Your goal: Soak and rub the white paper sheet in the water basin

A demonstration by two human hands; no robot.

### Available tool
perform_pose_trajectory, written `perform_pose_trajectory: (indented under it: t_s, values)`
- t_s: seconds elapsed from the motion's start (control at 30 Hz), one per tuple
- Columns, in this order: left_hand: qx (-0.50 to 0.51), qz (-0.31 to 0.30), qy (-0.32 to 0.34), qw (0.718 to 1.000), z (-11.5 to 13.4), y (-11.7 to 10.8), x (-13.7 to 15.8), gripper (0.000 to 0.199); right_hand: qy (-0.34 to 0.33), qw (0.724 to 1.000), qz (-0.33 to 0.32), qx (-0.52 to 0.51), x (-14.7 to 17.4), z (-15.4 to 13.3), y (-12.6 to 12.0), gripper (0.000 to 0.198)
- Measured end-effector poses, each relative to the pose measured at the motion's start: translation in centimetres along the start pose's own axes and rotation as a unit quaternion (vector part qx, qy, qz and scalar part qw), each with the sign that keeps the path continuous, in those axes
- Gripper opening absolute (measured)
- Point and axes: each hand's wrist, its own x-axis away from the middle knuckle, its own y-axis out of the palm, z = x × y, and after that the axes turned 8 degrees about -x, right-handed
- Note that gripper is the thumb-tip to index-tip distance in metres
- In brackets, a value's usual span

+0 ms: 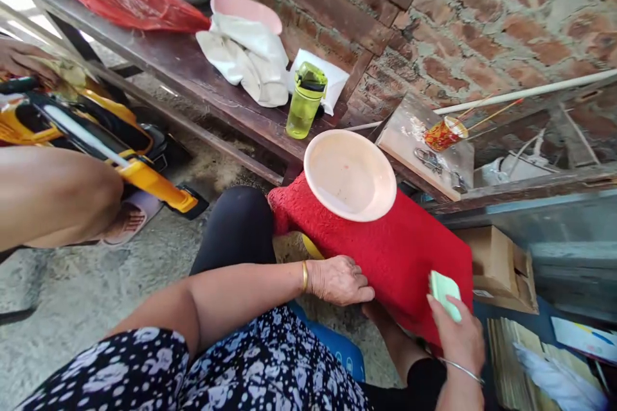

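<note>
Brush (446,294): at the cloth (409,257)'s right end, near corner; probably light, stiff-backed, slick if wet; you best grip its long sides.
Right hand (457,327): your thumb and fingers clamp the brush.
Left hand (340,280): your fingers curl at the near edge; whether they pinch cloth, I cannot tell.
Cloth: likely soft; steady its edge.

Prob. a home, maybe a rough rm or covered yard: bare brick wall (472,26), concrete flr (72,308), worn wood table (166,56) w/ white cloth (245,58), red plastic bag (130,3), green bottle (303,106). Also basin (337,212) on red cloth (409,257), someone's slipper (144,207), cardboard box (501,263).
</note>
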Motion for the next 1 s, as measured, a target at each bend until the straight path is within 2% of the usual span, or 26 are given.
perform_pose_trajectory:
  t_s: [0.07, 0.17, 0.23, 0.3, 0.33, 0.43, 0.47, 0.53, 0.57, 0.63, 0.8, 0.87, 0.93, 1.0]
  values:
    - [-0.001, 0.005, 0.008, 1.0, 0.2, 0.0, 0.0, 0.013, -0.128, 0.989, -0.004, -0.076, 1.6, -5.1, 2.3, 0.075]
    - [0.006, 0.012, 0.027, 1.0, 0.3, 0.2, -0.1, 0.014, -0.321, 0.939, -0.037, -0.115, 3.4, -12.5, 5.3, 0.06]
    - [0.013, 0.016, 0.027, 0.999, 0.2, 0.3, -0.1, 0.013, -0.379, 0.917, -0.051, -0.109, 3.5, -14.9, 6.1, 0.053]
    - [0.013, 0.015, 0.013, 1.0, 0.2, 0.3, 0.0, 0.013, -0.353, 0.93, -0.046, -0.096, 2.5, -14.4, 5.8, 0.054]
    - [0.012, 0.01, 0.006, 1.0, 0.2, 0.2, 0.0, 0.014, -0.305, 0.948, -0.038, -0.084, 1.7, -13.1, 5.3, 0.057]
    - [0.016, -0.005, 0.001, 1.0, 0.2, -0.1, 0.1, 0.017, -0.103, 0.995, -0.009, -0.016, -1.1, -7.8, 3.0, 0.069]
    - [0.02, -0.01, 0.001, 1.0, 0.2, -0.2, 0.1, 0.018, -0.05, 0.999, -0.001, 0.006, -1.9, -6.2, 2.2, 0.073]
    - [0.028, -0.019, -0.003, 0.999, 0.1, -0.4, 0.1, 0.019, -0.001, 1.0, 0.015, 0.022, -2.9, -4.4, 1.0, 0.076]
    - [0.029, -0.023, -0.007, 0.999, 0.0, -0.4, 0.1, 0.019, -0.003, 1.0, 0.022, 0.012, -3.0, -4.5, 0.9, 0.075]
    - [0.028, -0.029, -0.012, 0.999, 0.0, -0.3, 0.1, 0.017, -0.04, 0.998, 0.029, -0.029, -2.8, -6.3, 1.4, 0.07]
    - [0.014, -0.016, -0.011, 1.0, -0.2, 0.4, 0.4, 0.011, -0.169, 0.982, 0.006, -0.09, -2.3, -15.8, 4.6, 0.059]
    - [0.01, -0.017, -0.012, 1.0, -0.2, 0.8, 0.6, 0.01, -0.214, 0.972, -0.014, -0.094, -2.8, -18.2, 5.4, 0.058]
    - [0.006, -0.022, -0.016, 1.0, -0.2, 1.1, 0.7, 0.01, -0.232, 0.969, -0.032, -0.083, -4.0, -18.3, 5.4, 0.058]
    - [0.005, -0.027, -0.017, 0.999, -0.1, 1.2, 0.8, 0.009, -0.196, 0.979, -0.035, -0.046, -6.0, -15.7, 4.7, 0.058]
